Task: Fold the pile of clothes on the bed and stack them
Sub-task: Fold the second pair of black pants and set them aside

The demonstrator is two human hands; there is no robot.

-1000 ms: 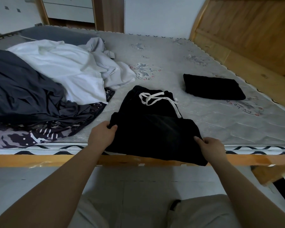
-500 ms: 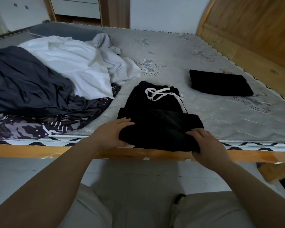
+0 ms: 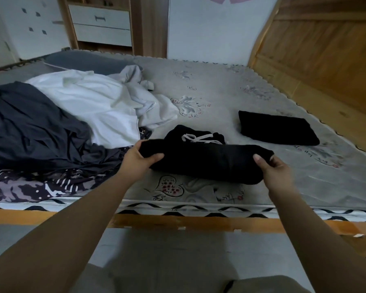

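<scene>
Both hands [image 3: 141, 158] [image 3: 272, 169] grip black shorts [image 3: 203, 159].

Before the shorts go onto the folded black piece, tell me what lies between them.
Nothing visible. The left hand and right hand grip the black drawstring shorts, and only bare grey mattress separates them from the folded black garment on the right. The unfolded pile lies on the opposite side.
</scene>
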